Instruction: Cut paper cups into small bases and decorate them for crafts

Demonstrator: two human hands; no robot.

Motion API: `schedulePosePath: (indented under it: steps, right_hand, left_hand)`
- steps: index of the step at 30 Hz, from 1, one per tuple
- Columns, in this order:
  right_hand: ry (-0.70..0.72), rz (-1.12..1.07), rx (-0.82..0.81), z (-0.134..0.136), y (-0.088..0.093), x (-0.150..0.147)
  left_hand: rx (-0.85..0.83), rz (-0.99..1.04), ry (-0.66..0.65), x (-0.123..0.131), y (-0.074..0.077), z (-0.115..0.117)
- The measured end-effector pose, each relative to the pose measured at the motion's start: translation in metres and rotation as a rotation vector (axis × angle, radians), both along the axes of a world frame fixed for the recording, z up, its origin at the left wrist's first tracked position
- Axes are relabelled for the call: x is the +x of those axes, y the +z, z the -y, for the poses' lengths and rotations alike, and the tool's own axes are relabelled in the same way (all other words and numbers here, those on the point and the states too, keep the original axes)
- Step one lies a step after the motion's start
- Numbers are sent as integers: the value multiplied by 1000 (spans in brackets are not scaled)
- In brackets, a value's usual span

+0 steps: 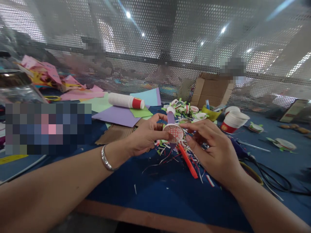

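Note:
My left hand (148,132) pinches a round paper cup base (175,132) between thumb and fingers. Red crisscross lines cover its pale face, and a purple paper strip (170,118) stands up behind it with a small white round end. On the other side, my right hand (211,142) has its fingers loosely bent and apart, the index tip close to the disc's edge; whether it touches is unclear. Below both hands lies an orange-red marker (188,161) among thin paper scraps (167,152).
Stacked paper cups (125,100) lie on purple paper (116,116) at the left. Several small cup-base pieces (179,106) with green tabs sit behind my hands. To the right are upright cups (234,122), a yellow container (212,113) and a corded tool (239,147). Cardboard (209,90) leans behind.

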State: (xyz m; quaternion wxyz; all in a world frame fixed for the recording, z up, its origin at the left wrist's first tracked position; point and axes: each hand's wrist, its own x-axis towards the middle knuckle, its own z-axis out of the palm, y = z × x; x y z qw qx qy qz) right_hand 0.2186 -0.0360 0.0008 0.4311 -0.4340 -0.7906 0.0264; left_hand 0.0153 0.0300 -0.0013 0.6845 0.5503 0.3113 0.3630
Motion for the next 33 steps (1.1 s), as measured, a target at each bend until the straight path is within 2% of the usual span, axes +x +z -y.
schedulePosePath:
  steps: [8,14,18,26,33]
  right_hand:
    - [4,-19,-54,1,-1,0]
    - [-16,-136,-118,-2,-4,3]
    - [-41,-121,-73,0,-3,2]
    - [-79,4,28,4,-1,-3]
    - [-84,40,57,3,-3,-4]
  left_hand:
    - [26,-48,-28,-2,0,0]
    - [-38,102,-6,-1,-1,-1]
    - [-59,135,52,1,-3,-2]
    - [-210,187,110,5,2,1]
    - [-247,244,104,6,5,2]
